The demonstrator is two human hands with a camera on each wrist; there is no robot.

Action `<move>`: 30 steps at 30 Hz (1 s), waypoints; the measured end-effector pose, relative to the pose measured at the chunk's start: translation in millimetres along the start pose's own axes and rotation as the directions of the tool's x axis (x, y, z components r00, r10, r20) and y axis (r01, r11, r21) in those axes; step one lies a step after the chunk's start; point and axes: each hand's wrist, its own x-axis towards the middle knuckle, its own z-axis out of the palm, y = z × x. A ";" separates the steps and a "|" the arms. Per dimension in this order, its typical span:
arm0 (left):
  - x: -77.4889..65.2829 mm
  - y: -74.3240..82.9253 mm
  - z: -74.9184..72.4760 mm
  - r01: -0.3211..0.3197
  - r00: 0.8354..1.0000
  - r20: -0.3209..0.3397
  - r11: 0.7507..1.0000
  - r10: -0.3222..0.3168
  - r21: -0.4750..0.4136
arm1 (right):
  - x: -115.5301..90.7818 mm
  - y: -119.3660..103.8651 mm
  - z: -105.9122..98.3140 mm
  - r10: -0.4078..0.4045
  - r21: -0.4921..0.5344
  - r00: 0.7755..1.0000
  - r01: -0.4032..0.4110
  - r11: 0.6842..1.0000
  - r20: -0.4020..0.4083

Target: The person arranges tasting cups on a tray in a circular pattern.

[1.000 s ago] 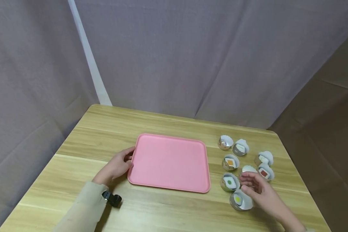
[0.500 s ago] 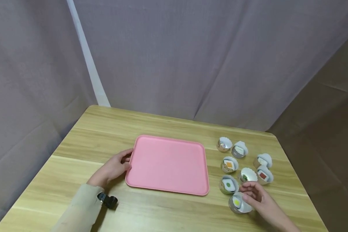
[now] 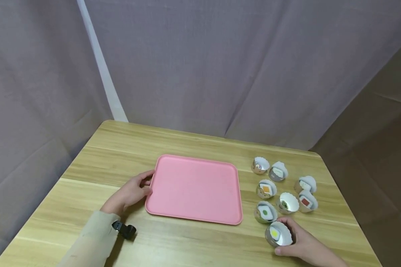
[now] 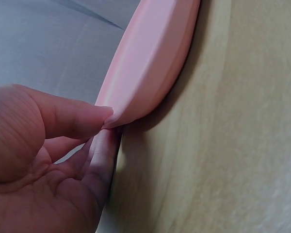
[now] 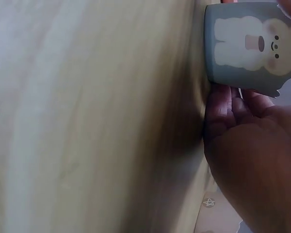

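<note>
At the left of the pink tray (image 3: 194,191) my left hand (image 3: 129,193) pinches its side edge. The left wrist view shows the thumb (image 4: 82,116) over the tray's rim (image 4: 145,63) and a finger beneath. My right hand (image 3: 302,243) grips the nearest paper baking cup (image 3: 286,234), thumb on the near side and fingers on the far side. Inside that cup lies a white piece with a yellow mark (image 3: 275,233). Seen from the right wrist, the cup (image 5: 247,48) is grey with a printed bear, and fingers (image 5: 218,104) rest against its wall.
Several more baking cups stand beyond the right hand, among them cups with a green-dotted piece (image 3: 265,212), an orange-marked piece (image 3: 265,190) and a red-marked piece (image 3: 305,202). One cup (image 3: 288,203) holds something dark green. Grey curtains (image 3: 194,74) hang behind the wooden table (image 3: 187,241).
My right hand has come down toward the near edge and closed round the nearest cup, leaving the cup with the green content uncovered. My left hand stays at the tray's edge.
</note>
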 end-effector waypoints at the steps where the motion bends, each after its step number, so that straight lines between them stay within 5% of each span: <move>1: -0.1 0.5 -0.4 0.005 1.000 -0.001 1.000 -0.005 0.001 | 0.1 0.0 0.1 -0.002 -0.014 1.000 0.001 1.000 -0.004; 10: 1.2 3.7 -1.5 0.003 1.000 0.010 1.000 -0.003 -0.002 | 0.8 2.8 2.8 -0.059 -0.064 0.998 0.057 0.996 -0.034; 21: -4.4 -3.5 -1.2 0.042 0.999 -0.009 0.999 -0.042 -0.005 | 5.2 -5.9 0.7 0.084 -0.174 0.994 -0.096 0.980 -0.072; 30: -4.4 7.6 -7.3 0.018 1.000 0.013 1.000 -0.018 -0.002 | -1.4 -17.7 -1.4 0.150 -0.165 0.978 -0.174 0.971 -0.145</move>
